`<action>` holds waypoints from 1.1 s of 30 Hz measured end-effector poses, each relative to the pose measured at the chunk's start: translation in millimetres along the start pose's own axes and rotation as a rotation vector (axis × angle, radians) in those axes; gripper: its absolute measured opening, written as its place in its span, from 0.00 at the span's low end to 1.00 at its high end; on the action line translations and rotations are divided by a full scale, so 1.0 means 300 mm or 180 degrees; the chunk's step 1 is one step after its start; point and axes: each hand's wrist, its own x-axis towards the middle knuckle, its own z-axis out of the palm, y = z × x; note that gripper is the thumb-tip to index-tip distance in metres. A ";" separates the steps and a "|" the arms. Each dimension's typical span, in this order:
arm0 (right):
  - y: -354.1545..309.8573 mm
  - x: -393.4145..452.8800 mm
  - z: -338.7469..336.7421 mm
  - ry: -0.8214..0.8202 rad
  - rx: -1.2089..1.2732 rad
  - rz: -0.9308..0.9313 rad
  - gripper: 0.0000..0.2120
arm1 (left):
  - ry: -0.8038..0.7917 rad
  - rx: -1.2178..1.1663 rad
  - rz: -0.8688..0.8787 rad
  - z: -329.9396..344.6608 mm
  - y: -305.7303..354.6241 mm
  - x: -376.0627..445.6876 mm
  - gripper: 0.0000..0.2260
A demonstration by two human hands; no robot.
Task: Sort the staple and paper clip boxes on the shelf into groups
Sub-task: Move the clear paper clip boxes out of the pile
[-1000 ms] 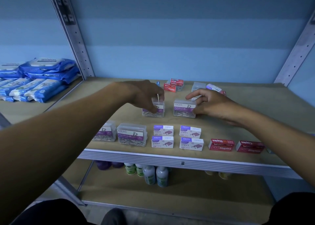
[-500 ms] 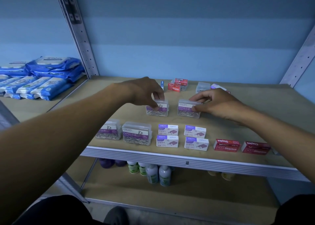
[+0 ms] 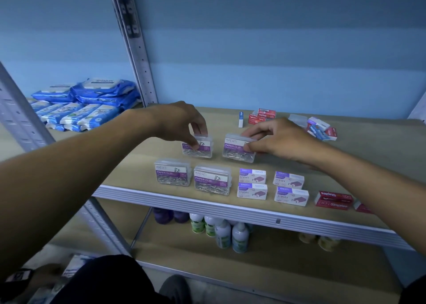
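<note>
My left hand (image 3: 184, 124) pinches a clear paper clip box (image 3: 201, 149) standing on the shelf (image 3: 161, 195). My right hand (image 3: 276, 140) grips a second clear paper clip box (image 3: 235, 150) just to its right. In front of them stand two more paper clip boxes (image 3: 173, 175) (image 3: 212, 183). Several white and purple staple boxes (image 3: 252, 183) (image 3: 290, 189) lie in a block to the right. A red staple box (image 3: 334, 200) lies further right, my forearm covering its neighbour.
Red staple boxes (image 3: 262, 115), an upright small blue and white box (image 3: 241, 119) and mixed boxes (image 3: 320, 129) sit at the shelf's back. Blue wipe packs (image 3: 80, 105) lie on the left shelf. Bottles (image 3: 221, 233) stand on the lower shelf. A metal upright (image 3: 136, 47) rises behind my left hand.
Both hands have kept hold of the two rear paper clip boxes, which now sit a little further apart; the camera has shifted slightly.
</note>
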 end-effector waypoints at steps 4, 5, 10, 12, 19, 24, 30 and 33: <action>-0.041 0.008 0.061 -0.0183 -0.0032 -0.0037 0.13 | -0.0003 0.0191 -0.0084 0.004 -0.038 -0.046 0.14; -0.049 0.011 0.074 -0.0221 0.0038 -0.0028 0.14 | -0.0001 0.0234 -0.0090 0.006 -0.049 -0.054 0.14; -0.070 0.018 0.118 -0.0341 0.0209 -0.0028 0.14 | -0.0052 0.0181 -0.0029 0.016 -0.057 -0.089 0.14; -0.069 0.019 0.133 -0.0376 0.0237 -0.0031 0.13 | -0.0085 0.0100 -0.0007 0.022 -0.058 -0.095 0.14; -0.050 0.042 0.159 -0.0380 0.0146 0.0030 0.13 | -0.0060 -0.0043 -0.0066 0.054 -0.073 -0.102 0.12; -0.052 0.042 0.160 -0.0323 0.0016 -0.0025 0.13 | -0.0033 -0.0056 -0.0076 0.059 -0.067 -0.098 0.14; -0.055 0.030 0.155 -0.0289 -0.0109 -0.0060 0.15 | -0.0094 -0.0104 -0.0121 0.057 -0.060 -0.103 0.17; -0.067 0.008 0.123 -0.0236 -0.0028 -0.0084 0.15 | 0.0015 -0.0219 -0.0152 0.036 -0.050 -0.109 0.20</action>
